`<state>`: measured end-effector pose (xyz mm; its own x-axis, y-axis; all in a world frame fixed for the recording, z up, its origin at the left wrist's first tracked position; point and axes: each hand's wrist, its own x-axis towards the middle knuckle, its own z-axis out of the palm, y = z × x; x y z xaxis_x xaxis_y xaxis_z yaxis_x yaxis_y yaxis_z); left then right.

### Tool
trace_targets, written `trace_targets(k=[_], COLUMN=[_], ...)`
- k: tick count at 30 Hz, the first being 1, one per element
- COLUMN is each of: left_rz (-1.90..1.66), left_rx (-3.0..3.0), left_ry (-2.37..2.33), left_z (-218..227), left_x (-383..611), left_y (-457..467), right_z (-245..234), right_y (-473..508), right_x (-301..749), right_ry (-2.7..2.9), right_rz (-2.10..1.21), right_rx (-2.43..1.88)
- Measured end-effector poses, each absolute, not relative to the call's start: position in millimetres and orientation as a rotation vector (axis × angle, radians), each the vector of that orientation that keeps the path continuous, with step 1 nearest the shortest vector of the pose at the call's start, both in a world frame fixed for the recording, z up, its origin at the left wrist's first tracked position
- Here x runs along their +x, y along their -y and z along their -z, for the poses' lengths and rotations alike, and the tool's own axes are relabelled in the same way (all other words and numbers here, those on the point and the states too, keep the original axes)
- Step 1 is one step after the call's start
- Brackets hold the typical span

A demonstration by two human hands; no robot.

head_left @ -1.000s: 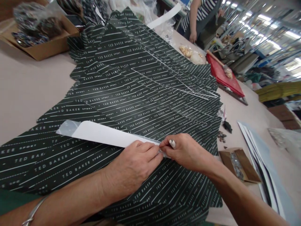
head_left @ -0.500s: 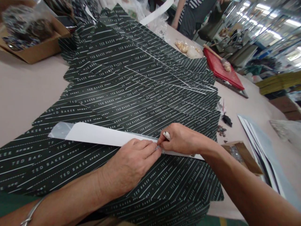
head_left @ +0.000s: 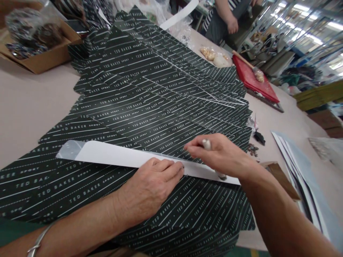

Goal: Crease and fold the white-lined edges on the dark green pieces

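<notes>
My left hand (head_left: 158, 184) lay knuckles up on a long white strip (head_left: 112, 153), pressing it near the middle; whether its fingertips also pinched something, I could not tell. The strip ran left to right across the near part of the dark printed sheets (head_left: 128, 117), with clear film (head_left: 70, 149) showing past its left end. My right hand (head_left: 218, 153), just to the right, was closed round a pale stick (head_left: 206, 144), fingertips bunched by the strip's far edge. Doing this well, I judged, called for even pressure from the left so the strip would not skid, and for the stick to sit snug in my palm, its grey end off the white surface.
</notes>
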<state>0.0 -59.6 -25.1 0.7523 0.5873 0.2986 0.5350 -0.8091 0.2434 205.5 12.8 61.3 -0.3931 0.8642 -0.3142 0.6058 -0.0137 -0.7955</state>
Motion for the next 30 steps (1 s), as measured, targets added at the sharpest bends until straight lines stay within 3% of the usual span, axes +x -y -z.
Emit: trace_targets(k=[5,12,21,30], left_rz=[-0.481,-0.461,-0.555,-0.584], left_rx=[2.802,2.821,2.761,2.751], left_ry=[-0.927,-0.961,-0.932,-0.904], left_z=[22,17,24,26], left_x=[4,6,3,1], left_y=[59,57,56,56], right_z=[-56,-11,3,-17], right_y=[14,19,19,28], right_x=[206,204,210,182], right_ry=[0.937,0.282,0.197,0.706], right_rz=[-1.159,-1.125,-1.152,-1.022], right_rx=[-1.128,-0.910,-0.884,-0.836])
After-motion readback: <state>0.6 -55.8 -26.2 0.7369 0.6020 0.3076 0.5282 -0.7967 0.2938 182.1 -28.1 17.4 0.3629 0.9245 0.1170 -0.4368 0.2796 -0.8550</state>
